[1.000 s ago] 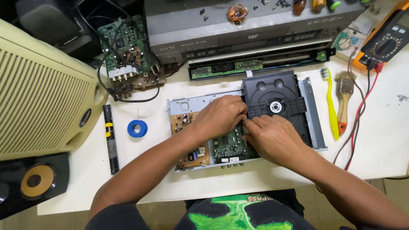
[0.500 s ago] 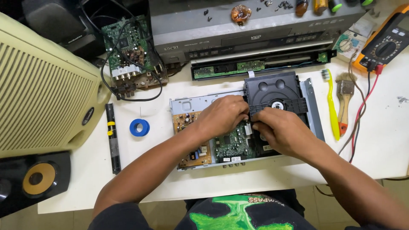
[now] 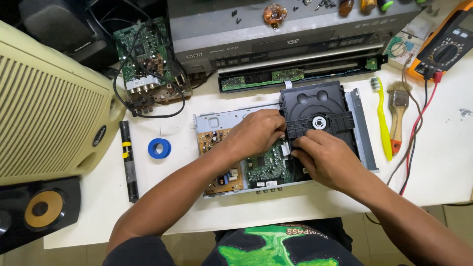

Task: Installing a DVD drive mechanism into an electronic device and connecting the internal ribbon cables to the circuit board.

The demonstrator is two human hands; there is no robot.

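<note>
White table [image 3: 443, 162] under opened disc player [image 3: 276, 143], blue tape roll [image 3: 159, 148], yellow toothbrush [image 3: 383, 123].

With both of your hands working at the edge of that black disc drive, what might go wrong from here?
1. The left hand and right hand meet at the pale flat cable beside the disc drive; a hard tug might tear it.
2. Bare fingers over the green circuit board might bend or damage small parts.

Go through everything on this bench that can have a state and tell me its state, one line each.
Disc player: cover off, boards bare.
Disc drive: tray shut, no disc.
Left hand: fingers at the drive's edge.
Right hand: fingers on the drive's front.
Multimeter: leads plugged in.
Tape roll: lying flat.
</note>
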